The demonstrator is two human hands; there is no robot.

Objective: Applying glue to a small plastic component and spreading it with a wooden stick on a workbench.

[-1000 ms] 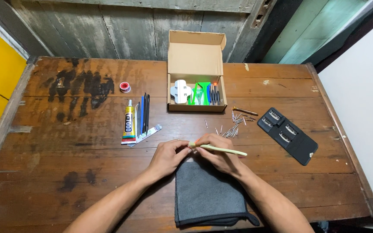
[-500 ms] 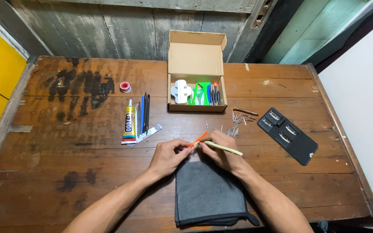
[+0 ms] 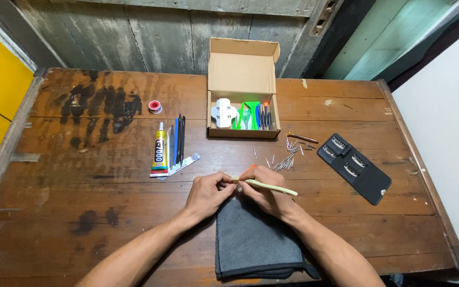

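Observation:
My left hand [image 3: 206, 195] and my right hand [image 3: 265, 191] meet over the far edge of a folded grey cloth [image 3: 255, 244] on the wooden table [image 3: 81, 212]. A thin pale yellow-green stick tool [image 3: 269, 186] lies across my right hand, its end pinched by my left fingertips. An orange tool [image 3: 248, 171] pokes up between the fingers of my right hand. What lies under the fingers is hidden.
An open cardboard box [image 3: 243, 90] of small tools stands at the back. Several loose metal bits [image 3: 287, 158] lie beside a black bit case [image 3: 358, 168] on the right. On the left lie a glue tube [image 3: 159, 151], dark thin tools [image 3: 179, 140] and a small red-and-white reel [image 3: 155, 107].
An orange tool has come up between my right fingers. Both hands have stayed over the cloth's far edge with the pale stick held across them.

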